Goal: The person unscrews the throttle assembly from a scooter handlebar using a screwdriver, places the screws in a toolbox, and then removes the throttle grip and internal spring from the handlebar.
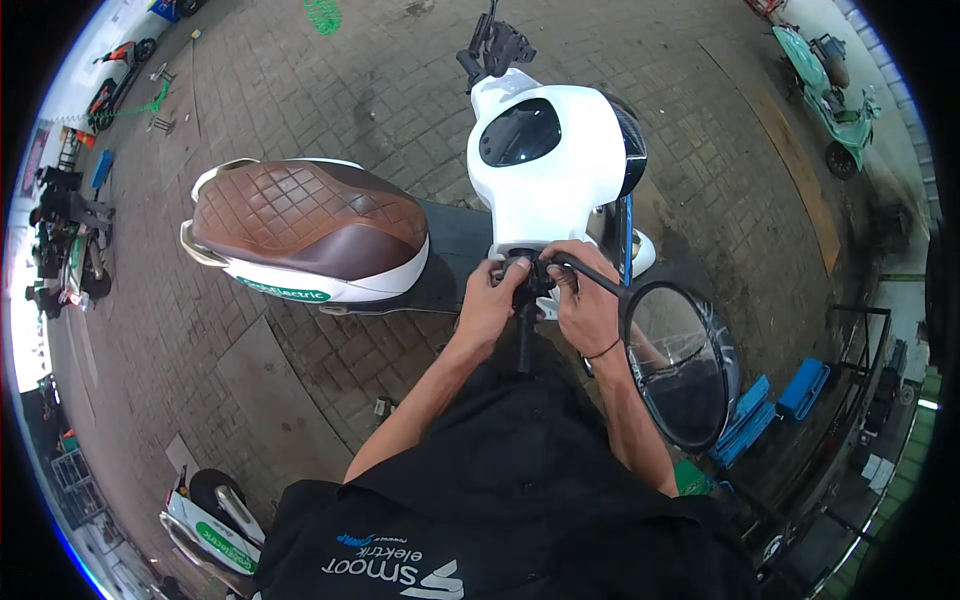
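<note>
A white scooter [545,160] with a brown quilted seat [290,215] stands side-on in front of me. My left hand [488,305] grips a black control housing [528,270] on the near handlebar, thumb on top. Beside it, my right hand [585,305] has its fingers curled at the base of a black mirror stem [595,272], where that stem meets the housing; a dark band circles the wrist. The round mirror [675,355] reaches out to the right of that hand. The black grip [525,345] points toward my body, and its junction with the housing is partly hidden by my fingers.
Other scooters stand at the far left [75,240], lower left [215,530] and upper right [820,90]. Blue toolboxes [800,390] and a black metal rack [865,340] are at the right. A green coiled hose [322,15] and flat sheets [260,370] lie on the paved floor.
</note>
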### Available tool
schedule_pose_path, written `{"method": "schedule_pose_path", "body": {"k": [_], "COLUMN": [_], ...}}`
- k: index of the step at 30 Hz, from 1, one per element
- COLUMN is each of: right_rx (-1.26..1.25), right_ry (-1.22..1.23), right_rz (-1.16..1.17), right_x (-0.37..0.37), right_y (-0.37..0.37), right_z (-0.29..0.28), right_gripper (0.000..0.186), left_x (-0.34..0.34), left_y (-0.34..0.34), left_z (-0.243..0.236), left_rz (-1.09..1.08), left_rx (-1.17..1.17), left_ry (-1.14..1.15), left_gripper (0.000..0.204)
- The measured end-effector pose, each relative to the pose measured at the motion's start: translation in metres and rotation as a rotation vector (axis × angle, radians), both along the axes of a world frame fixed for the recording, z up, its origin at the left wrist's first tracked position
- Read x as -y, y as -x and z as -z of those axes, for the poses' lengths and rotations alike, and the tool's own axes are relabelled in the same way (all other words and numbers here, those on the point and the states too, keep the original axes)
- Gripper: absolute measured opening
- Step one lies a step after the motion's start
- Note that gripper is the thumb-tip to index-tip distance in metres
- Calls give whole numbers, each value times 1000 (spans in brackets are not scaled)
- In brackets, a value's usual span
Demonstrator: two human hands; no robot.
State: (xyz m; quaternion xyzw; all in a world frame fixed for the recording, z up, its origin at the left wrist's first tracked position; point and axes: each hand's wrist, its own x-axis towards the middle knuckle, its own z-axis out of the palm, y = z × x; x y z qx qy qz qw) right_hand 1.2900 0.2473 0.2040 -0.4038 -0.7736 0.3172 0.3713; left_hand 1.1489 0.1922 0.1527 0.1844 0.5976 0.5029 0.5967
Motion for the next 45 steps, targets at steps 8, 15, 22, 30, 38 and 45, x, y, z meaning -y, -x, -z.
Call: {"method": "schedule_pose_path", "body": {"k": [8, 15, 22, 30, 38, 45], "right_rx": [4, 6, 53, 88, 110, 107], "right_ry": [31, 39, 56, 16, -5, -25], "right_rz": [-66, -119, -200, -198, -222, -304], "right_x": [-7, -10, -22, -18, -23, -28], "right_y": [-8, -9, -16, -17, -18, -21], "right_z": [-2, -5, -12, -12, -15, -16], "right_gripper": [26, 24, 19, 18, 19, 16], "left_x": [8, 20, 20, 44, 60, 68], "left_y": [-6, -23, -27, -40, -34, -46], "left_z": [-17, -18, -21, -30, -16, -19], "left_rz": [-53, -134, -130, -158, -103, -11], "left_rx": [204, 178, 168, -69, 171, -395], "left_ry": [8, 0, -48, -28, -90, -93], "left_gripper": [34, 34, 23, 24, 23, 22]}}
